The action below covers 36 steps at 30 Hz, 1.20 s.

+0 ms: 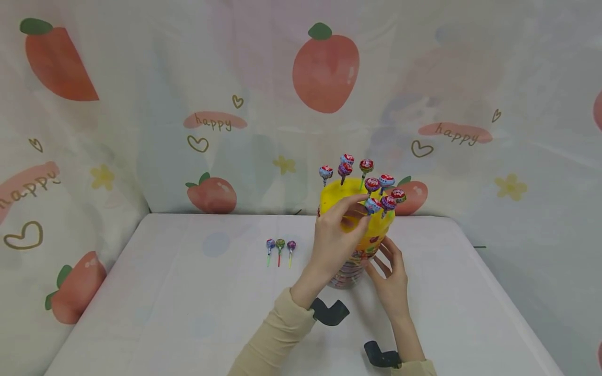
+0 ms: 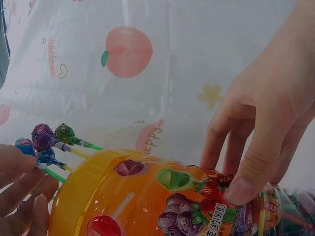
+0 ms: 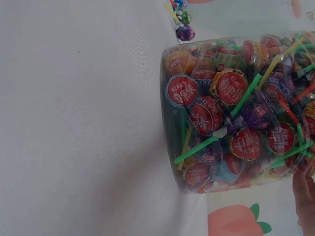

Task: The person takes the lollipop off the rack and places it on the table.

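A clear plastic candy jar (image 1: 348,274) with a yellow lid (image 1: 331,194) stands on the table, packed with wrapped lollipops. Several lollipops (image 1: 366,166) stick up from the lid by their sticks. My left hand (image 1: 331,237) reaches over the lid's near side, its thumb and fingers pinching a blue-wrapped lollipop (image 1: 373,205) at the rim. Lower on the jar's right side, my right hand (image 1: 389,284) grips the wall. In the left wrist view, the thumb of that right hand (image 2: 275,98) presses the printed label, with the other fingers behind the jar.
Three loose lollipops (image 1: 280,245) lie in a row on the white table (image 1: 188,303), left of the jar. A fruit-printed curtain (image 1: 263,62) hangs behind the table and at its sides. Black curved pieces (image 1: 331,312) sit at both wrists.
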Available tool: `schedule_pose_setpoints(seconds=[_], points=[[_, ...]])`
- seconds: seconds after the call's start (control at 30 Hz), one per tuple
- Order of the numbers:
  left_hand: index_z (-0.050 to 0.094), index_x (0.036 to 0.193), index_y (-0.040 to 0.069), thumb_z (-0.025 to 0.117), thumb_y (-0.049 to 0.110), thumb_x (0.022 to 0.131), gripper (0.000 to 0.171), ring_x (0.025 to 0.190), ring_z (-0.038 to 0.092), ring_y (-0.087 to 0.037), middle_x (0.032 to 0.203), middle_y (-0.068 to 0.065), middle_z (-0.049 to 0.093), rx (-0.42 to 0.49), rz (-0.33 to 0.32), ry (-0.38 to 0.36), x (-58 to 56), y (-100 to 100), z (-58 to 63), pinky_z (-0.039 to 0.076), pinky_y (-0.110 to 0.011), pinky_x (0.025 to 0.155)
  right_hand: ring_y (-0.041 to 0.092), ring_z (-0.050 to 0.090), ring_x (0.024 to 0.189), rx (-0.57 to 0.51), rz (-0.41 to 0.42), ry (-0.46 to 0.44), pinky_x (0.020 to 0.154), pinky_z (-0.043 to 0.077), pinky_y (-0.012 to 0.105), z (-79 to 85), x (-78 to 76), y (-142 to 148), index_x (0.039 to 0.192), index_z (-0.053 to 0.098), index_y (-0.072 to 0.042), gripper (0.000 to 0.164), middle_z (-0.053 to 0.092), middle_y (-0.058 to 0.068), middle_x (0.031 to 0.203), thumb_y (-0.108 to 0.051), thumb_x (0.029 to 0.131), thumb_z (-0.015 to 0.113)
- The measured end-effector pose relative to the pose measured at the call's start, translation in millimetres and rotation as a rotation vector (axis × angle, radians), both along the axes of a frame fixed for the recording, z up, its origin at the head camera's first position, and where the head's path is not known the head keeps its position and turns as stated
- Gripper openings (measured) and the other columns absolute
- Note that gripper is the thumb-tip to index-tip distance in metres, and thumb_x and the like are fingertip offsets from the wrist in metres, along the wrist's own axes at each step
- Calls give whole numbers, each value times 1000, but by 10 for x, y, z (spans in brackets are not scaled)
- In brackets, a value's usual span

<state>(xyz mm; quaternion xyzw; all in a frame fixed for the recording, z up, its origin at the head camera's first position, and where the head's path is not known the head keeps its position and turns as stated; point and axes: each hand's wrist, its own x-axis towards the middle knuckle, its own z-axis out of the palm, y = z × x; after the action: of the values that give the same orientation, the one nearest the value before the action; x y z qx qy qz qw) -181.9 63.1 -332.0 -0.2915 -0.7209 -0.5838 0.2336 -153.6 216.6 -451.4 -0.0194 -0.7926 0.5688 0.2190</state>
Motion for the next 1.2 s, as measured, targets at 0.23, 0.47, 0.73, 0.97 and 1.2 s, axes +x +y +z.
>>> schedule_pose_setpoints(seconds=[0.23,0.47,0.73,0.97,1.2], points=[[61,123,10,66,8,89,34,88,68,-17,98,-8,71,-1,12,11,-21,17,-5,53,-16,74,10,41,132,6,-3,-3,95,39,4,-28,-10,15,149,31,-17,75,39,7,149,-8,85,71],[61,122,11,66,9,89,33,88,68,-18,98,-9,71,19,16,21,-26,31,-18,53,-16,73,18,41,135,-5,2,9,96,38,5,-10,3,11,148,33,-17,73,40,5,148,-8,86,70],[60,122,12,65,10,90,32,87,66,-16,98,-8,70,49,21,52,-30,42,-5,53,-17,72,23,40,136,0,2,-8,95,38,4,-19,-12,14,149,31,-17,75,39,6,149,-8,86,70],[59,121,9,65,9,90,32,86,66,-18,99,-10,70,86,9,52,-28,36,11,53,-18,72,23,40,137,-10,9,-6,96,38,4,-5,0,7,148,32,-18,73,39,4,149,-10,87,69],[61,120,8,66,8,89,32,84,66,-24,98,-14,68,208,-47,-61,1,-31,-39,54,-20,73,25,40,137,4,10,2,95,38,4,-15,-7,9,149,31,-16,74,39,8,149,-8,86,69]])
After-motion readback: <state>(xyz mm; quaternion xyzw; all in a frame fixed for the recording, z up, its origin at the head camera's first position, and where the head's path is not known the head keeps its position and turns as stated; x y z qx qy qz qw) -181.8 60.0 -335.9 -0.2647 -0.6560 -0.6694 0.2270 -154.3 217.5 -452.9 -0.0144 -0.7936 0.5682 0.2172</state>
